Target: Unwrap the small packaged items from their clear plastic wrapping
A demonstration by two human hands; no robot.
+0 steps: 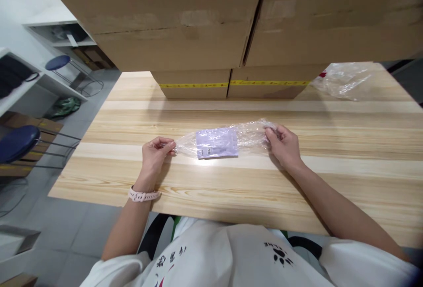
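Note:
A flat lavender packet [217, 143] lies inside a clear plastic bag [253, 135] over the wooden table. The bag is stretched sideways between my two hands. At its gathered left end, my left hand [157, 150] is closed in a pinch on the plastic. My right hand [284, 144] has the crumpled right end bunched in its fingers. Small dark print shows on the packet's lower left, and glare on the film hides some of its face. A pink watch band [142, 195] is on my left wrist.
Large cardboard boxes [165, 23] are stacked across the back of the wooden table [211, 190], the lower ones banded with yellow tape [198, 85]. Crumpled clear plastic [343, 82] lies at the back right. Blue stools [20, 144] and white shelves [42, 84] stand on the left.

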